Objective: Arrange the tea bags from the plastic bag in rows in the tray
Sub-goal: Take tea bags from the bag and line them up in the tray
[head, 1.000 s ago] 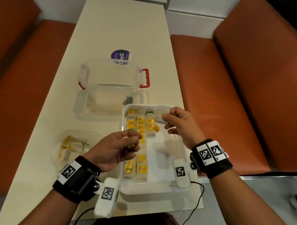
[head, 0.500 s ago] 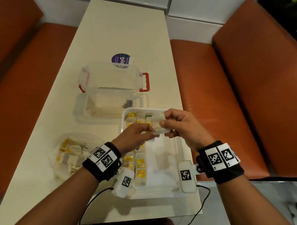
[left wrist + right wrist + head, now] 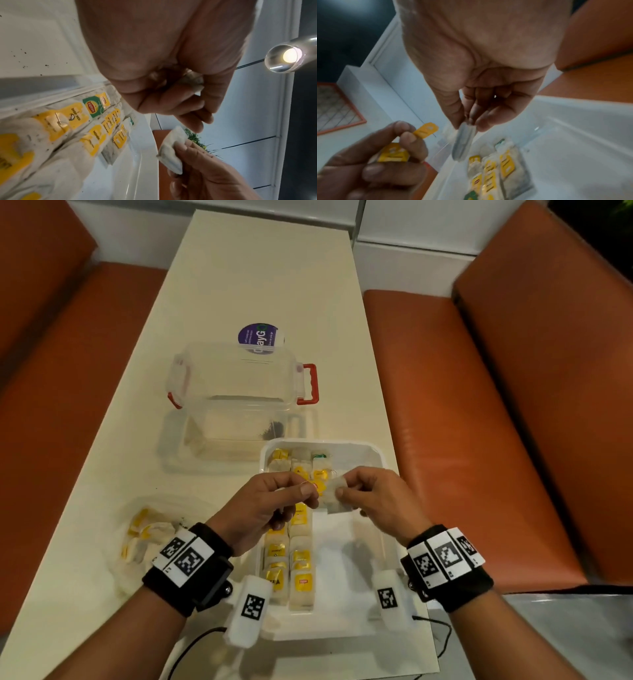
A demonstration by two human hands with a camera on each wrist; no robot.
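Our right hand (image 3: pixel 380 501) pinches the tea bag (image 3: pixel 337 498), our left hand (image 3: pixel 270 508) its yellow tag (image 3: pixel 426 129); tugging apart could snap the string.

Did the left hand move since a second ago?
Yes. The left hand has gone up and to the right over the tray, from the tray's near-left rows to the middle, meeting the right hand and its tea bag.

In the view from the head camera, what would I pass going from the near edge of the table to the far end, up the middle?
White tray with rows of tea bags → the two hands, left hand and right hand, holding a tea bag → clear plastic box with red latches → round purple sticker.
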